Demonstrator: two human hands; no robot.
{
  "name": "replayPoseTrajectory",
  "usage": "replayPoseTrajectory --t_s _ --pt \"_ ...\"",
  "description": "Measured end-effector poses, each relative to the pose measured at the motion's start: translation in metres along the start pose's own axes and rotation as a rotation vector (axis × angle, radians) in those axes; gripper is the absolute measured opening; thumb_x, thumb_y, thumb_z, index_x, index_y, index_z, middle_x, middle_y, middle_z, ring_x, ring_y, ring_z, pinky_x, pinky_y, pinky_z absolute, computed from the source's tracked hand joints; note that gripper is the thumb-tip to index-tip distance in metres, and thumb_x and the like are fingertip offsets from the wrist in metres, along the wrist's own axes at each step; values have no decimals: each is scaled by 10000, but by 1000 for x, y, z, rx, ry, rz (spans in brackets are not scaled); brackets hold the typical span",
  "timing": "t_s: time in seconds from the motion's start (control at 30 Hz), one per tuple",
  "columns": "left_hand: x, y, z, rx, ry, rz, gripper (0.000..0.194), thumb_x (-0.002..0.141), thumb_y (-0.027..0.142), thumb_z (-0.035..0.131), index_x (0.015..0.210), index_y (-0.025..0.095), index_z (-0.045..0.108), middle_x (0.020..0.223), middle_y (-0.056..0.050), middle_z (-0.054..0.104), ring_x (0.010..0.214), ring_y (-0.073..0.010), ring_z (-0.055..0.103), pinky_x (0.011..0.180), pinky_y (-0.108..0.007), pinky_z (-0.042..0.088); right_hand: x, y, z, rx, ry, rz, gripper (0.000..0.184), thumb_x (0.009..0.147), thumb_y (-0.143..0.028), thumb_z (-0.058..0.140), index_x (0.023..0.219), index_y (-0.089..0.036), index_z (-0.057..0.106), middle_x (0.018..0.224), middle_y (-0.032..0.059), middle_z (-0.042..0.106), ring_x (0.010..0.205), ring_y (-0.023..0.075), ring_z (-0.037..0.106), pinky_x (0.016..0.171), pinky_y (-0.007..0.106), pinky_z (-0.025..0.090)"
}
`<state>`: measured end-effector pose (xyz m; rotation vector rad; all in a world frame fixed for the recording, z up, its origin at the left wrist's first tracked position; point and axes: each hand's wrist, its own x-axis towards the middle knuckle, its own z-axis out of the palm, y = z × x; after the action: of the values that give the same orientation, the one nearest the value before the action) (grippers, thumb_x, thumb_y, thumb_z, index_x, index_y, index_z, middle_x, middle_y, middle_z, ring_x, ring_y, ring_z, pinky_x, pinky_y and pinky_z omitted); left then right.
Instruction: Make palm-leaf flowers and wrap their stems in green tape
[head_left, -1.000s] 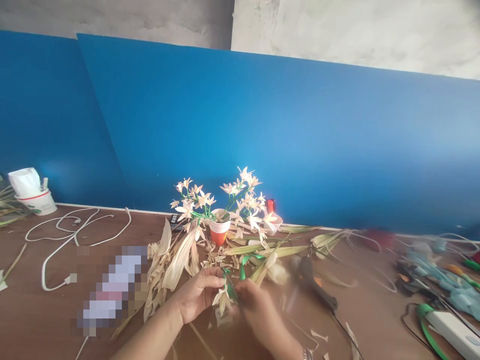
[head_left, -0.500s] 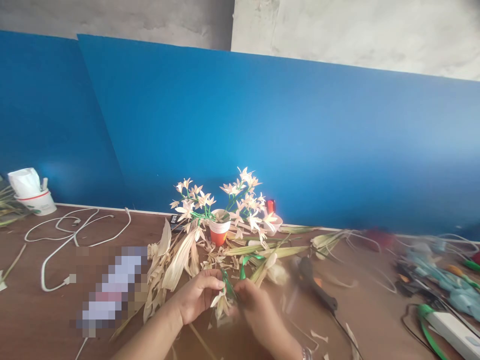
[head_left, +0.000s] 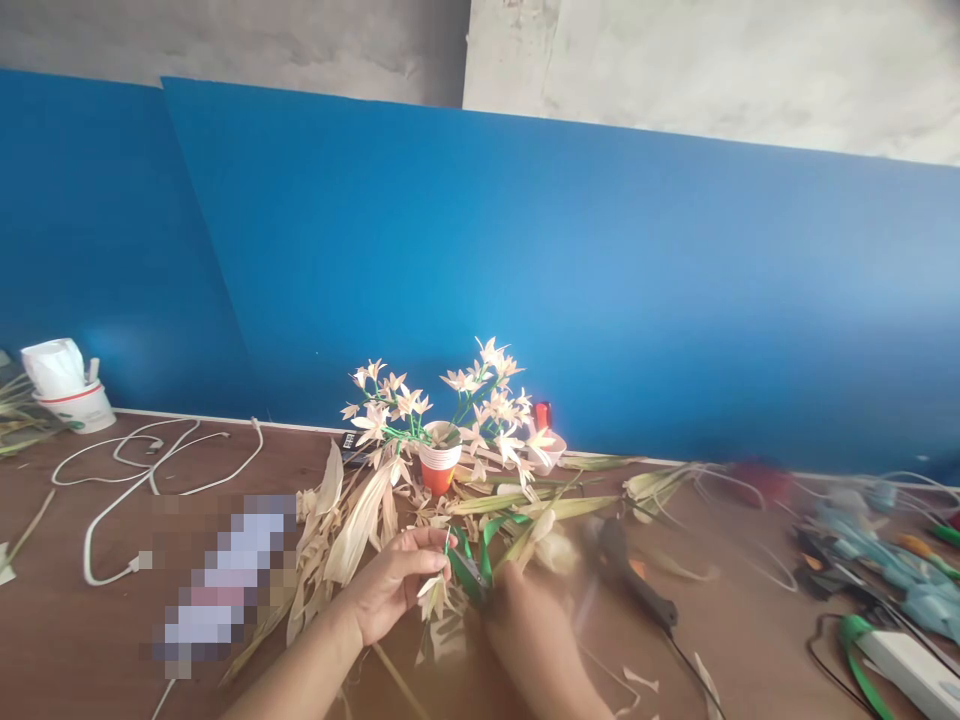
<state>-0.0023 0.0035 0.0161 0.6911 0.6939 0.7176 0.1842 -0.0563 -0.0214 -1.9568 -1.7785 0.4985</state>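
My left hand (head_left: 397, 580) is closed, its thumb and fingertips pinching the short, thin stem of a small cream flower (head_left: 434, 597). That flower hangs head down below the fingers, with a bit of green around its stem. Close beside it, my right hand (head_left: 529, 630) is curled and blurred, its fingertips mostly hidden. A green strip, seemingly tape (head_left: 487, 545), runs up from the right hand's fingers and bends over. Behind both hands, an orange and white paper cup (head_left: 440, 468) stands among sprays of similar cream flowers (head_left: 499, 400) on green stems.
Dried husks (head_left: 360, 515) and scraps litter the brown table (head_left: 247, 460). A black corded tool (head_left: 637, 575) lies to the right, before a white power strip (head_left: 911, 650) and a blurred pile. White cables (head_left: 97, 525) and a white tub (head_left: 79, 408) are at left. A blue panel (head_left: 450, 250) stands behind.
My right hand has turned and shifted slightly right. The green strip near the flower has spread wider. My left hand still holds the flower, with the stem tip now showing above the fingers.
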Motion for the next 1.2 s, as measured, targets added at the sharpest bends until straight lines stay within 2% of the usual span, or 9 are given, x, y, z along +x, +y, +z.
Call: replayPoseTrajectory --t_s 0.1,0.2,0.37,0.5,0.57,0.67,0.77,0.97,1.2 --pt "0 -1 2 12 -7 6 210 592 167 735 781 121 656 622 -19 639 536 -84 526 509 -187 367 -3 -5 -2 -103 46 -42 298 666 -134 549 956 -202 549 808 90 647 716 225 587 592 281 348" --pt "0 -3 4 17 -12 29 181 599 165 728 760 124 657 622 -22 641 545 -90 528 515 -194 367 -1 -7 -3 -193 95 -66 283 641 -154 589 919 -206 575 920 113 642 853 258 583 657 299 366" --pt "0 -6 9 29 -12 24 158 594 179 724 715 143 629 610 -4 626 508 -80 497 478 -191 321 8 5 0 -123 -75 48 196 631 -148 593 818 -194 560 670 42 637 607 188 577 547 260 313" --pt "0 -7 13 50 1 58 181 576 214 744 683 144 616 712 -4 631 563 -81 512 481 -187 306 13 10 -8 37 -164 17 262 570 -172 648 824 -185 589 671 8 628 602 159 547 538 240 316" --pt "0 -7 14 56 37 99 197 562 227 756 677 143 620 708 2 616 583 -82 498 473 -185 283 16 3 -18 147 -187 22 175 633 -192 603 807 -176 613 636 1 622 584 153 543 542 242 337" --pt "0 -9 15 65 99 141 189 568 229 760 664 149 618 632 27 569 572 -76 454 488 -185 278 20 -15 -27 429 -32 30 210 796 -263 455 821 -160 636 731 38 661 673 171 584 621 262 402" --pt "1 -11 14 57 118 161 176 595 236 748 675 162 610 665 25 585 610 -89 479 543 -196 308 23 -33 -26 608 8 -55 238 779 -316 526 920 -164 643 869 51 682 811 199 603 713 273 429" --pt "7 -15 8 58 136 196 170 605 231 748 714 169 633 703 20 619 641 -108 511 584 -214 322 27 -49 -12 372 115 -208 75 679 -140 540 651 -174 602 690 18 637 706 178 576 674 271 405" --pt "14 -20 6 -85 133 238 189 577 225 779 703 154 657 705 -11 655 677 -133 558 648 -237 370 30 -49 -4 216 199 -253 77 664 -108 547 665 -180 573 725 18 605 741 181 547 673 270 364"
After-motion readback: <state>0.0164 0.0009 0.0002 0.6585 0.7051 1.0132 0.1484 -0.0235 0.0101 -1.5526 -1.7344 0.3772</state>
